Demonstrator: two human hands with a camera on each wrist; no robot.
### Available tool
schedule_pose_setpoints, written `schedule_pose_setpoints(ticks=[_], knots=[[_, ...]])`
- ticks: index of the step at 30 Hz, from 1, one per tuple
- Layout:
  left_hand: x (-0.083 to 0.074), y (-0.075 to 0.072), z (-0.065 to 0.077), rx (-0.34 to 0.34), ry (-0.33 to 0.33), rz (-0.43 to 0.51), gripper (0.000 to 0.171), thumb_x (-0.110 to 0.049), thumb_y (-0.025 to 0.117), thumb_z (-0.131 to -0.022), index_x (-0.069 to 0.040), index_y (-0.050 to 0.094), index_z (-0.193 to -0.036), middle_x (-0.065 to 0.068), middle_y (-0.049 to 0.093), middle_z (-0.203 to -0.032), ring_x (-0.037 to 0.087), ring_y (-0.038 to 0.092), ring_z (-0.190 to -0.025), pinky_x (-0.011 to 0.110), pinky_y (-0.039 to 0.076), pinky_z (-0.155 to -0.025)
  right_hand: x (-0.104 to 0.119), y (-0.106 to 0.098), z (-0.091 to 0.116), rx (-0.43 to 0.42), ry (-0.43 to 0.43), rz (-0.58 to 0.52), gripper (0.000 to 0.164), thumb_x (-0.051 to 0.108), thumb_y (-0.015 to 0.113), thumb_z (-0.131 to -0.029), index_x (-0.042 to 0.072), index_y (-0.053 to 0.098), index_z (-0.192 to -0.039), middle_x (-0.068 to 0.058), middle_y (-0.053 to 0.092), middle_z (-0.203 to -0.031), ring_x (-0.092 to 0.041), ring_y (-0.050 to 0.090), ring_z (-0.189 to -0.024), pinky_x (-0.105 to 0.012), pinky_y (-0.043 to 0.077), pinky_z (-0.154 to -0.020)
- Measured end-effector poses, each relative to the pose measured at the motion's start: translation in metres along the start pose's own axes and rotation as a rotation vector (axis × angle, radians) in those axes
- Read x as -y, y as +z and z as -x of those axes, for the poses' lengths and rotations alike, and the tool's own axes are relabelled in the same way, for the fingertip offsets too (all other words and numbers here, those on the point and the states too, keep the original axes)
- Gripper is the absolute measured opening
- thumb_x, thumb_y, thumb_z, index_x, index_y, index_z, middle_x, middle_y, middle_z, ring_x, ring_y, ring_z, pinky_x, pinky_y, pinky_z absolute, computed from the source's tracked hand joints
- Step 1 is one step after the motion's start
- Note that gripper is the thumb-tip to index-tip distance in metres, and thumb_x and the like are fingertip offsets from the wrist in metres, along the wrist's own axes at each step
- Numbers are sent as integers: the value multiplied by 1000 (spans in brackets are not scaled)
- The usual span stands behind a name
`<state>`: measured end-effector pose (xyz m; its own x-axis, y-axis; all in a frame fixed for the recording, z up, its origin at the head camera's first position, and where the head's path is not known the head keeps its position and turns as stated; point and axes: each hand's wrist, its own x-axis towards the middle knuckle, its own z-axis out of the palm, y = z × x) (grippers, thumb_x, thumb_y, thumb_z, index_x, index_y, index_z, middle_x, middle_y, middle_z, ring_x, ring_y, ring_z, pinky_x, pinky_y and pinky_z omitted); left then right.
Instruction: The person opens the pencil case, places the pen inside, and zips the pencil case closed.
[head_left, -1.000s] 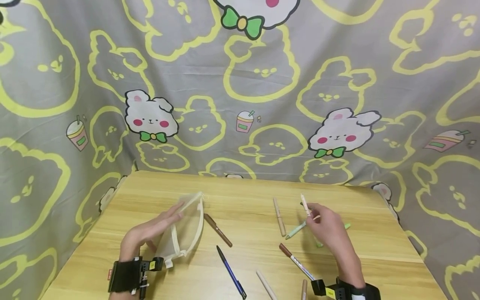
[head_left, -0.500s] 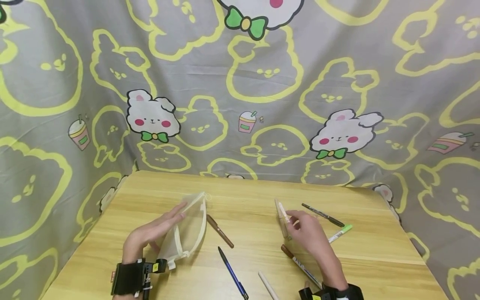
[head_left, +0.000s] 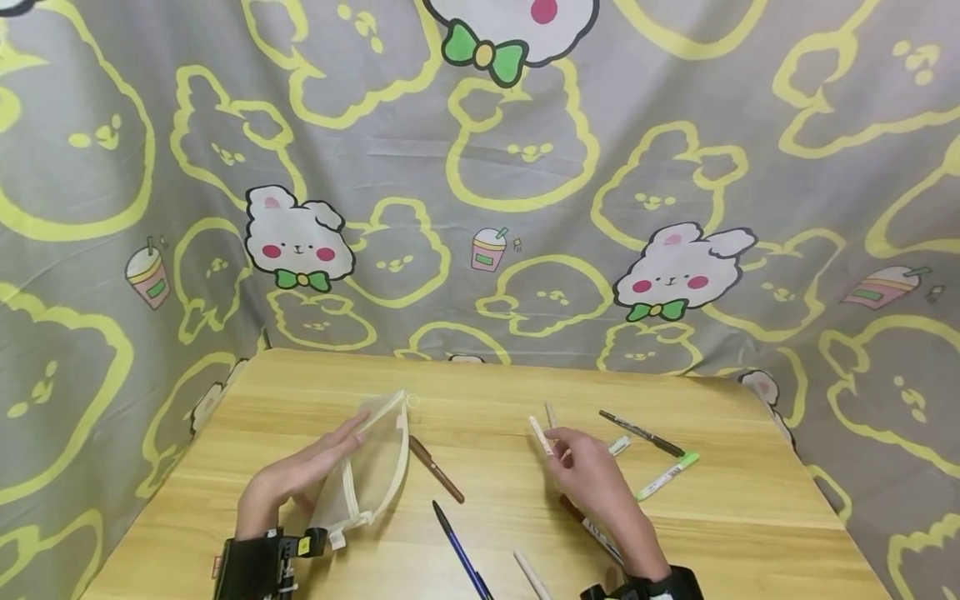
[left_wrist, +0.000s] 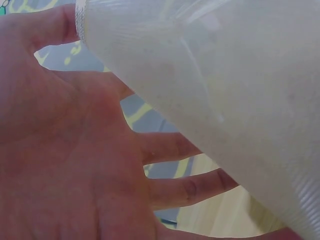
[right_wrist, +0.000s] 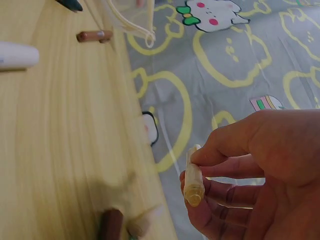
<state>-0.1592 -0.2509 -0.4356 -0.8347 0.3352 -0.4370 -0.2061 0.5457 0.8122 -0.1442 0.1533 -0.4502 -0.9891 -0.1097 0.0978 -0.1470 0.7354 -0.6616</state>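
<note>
My right hand [head_left: 592, 471] pinches a slim whitish pen [head_left: 540, 436] between thumb and fingers, raised over the tabletop. In the right wrist view the pen's yellowish end [right_wrist: 194, 196] points toward the camera. My left hand [head_left: 300, 479] lies against a translucent pouch [head_left: 384, 467] with a pale zipper edge, which stands with its mouth facing right. Seen from the left wrist, the straight, spread fingers [left_wrist: 172, 147] pass behind the pouch's clear sheet, which hides their tips. A beige pen [head_left: 550, 412] lies partly hidden behind the right hand.
On the wooden table [head_left: 480, 383] lie a brown pen [head_left: 437, 470], a blue pen [head_left: 459, 550], a light pen [head_left: 531, 575], a black pen [head_left: 642, 434], a green-capped marker [head_left: 667, 477] and a brown-capped marker [head_left: 600, 536]. A patterned grey curtain [head_left: 420, 175] encloses the table's back and sides.
My right hand has moved left with the whitish pen, toward the pouch, uncovering the black pen and green-capped marker. My left hand and the pouch have stayed nearly still.
</note>
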Motion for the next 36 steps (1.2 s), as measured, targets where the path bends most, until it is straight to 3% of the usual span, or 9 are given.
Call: schedule_pose_setpoints(ticks=[12, 18, 26, 30, 36], knots=[[0, 0, 1, -1, -21, 9, 79, -61, 39, -105, -27, 3, -167, 19, -13, -170, 67, -1, -144, 77, 51, -62, 47, 30, -12, 85, -111, 23, 36, 0, 67, -89, -2, 69, -125, -4, 67, -88, -8, 59, -68, -20, 50, -49], [1, 0, -1, 4, -21, 10, 79, -61, 40, -105, -28, 4, -167, 20, -12, -169, 67, 0, -143, 75, 52, -60, 76, 54, -18, 157, -155, -2, 37, 1, 67, -90, -2, 68, -126, -3, 69, -88, -5, 48, -51, -19, 41, -42], [1, 0, -2, 5, -18, 8, 80, -61, 42, -104, -28, 5, -167, 23, -10, -169, 70, 4, -141, 72, 54, -60, 110, 91, -32, 222, -163, -179, 33, -2, 67, -89, -1, 72, -122, -5, 72, -89, -3, 54, -54, -18, 42, -43], [1, -1, -2, 7, -10, 10, 79, -60, 42, -104, -28, 5, -167, 24, -10, -169, 71, 4, -141, 72, 55, -62, 123, 109, -42, 226, -126, -270, 32, -2, 66, -88, -4, 73, -119, -2, 72, -84, -4, 58, -58, -18, 47, -49], [1, -1, -1, 9, -13, 18, 79, -60, 42, -104, -29, 5, -167, 24, -9, -169, 70, 6, -141, 73, 53, -61, 137, 129, -48, 293, 27, -460, 36, -5, 64, -89, -9, 68, -124, -2, 70, -80, -17, 68, -55, -25, 55, -52]])
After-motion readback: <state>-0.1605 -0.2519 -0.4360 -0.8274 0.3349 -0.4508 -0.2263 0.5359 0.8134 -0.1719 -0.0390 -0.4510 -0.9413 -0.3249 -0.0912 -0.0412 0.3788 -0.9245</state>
